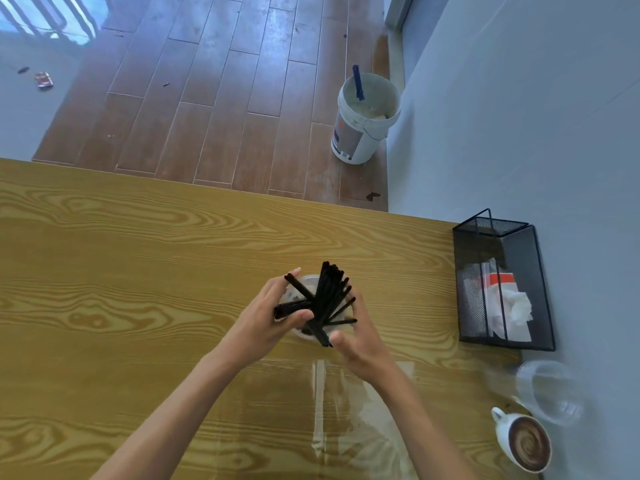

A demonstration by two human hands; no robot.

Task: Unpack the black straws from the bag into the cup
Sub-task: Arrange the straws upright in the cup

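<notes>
A bunch of black straws (327,299) stands fanned out in a clear plastic cup (304,284) in the middle of the wooden table. My left hand (273,317) is at the cup's left side, its fingers and thumb curled round a few straws that lean left. My right hand (356,341) cups the right side of the cup and the straws, thumb near the straws' lower ends. The cup is mostly hidden by both hands. A flat clear plastic bag (349,420) lies on the table just in front of the cup, between my forearms.
A black mesh holder (502,285) with tissues and paper stands at the table's right edge. A clear cup (550,393) and a white mug of coffee (524,441) sit at the near right. A white bucket (363,119) stands on the floor beyond the table.
</notes>
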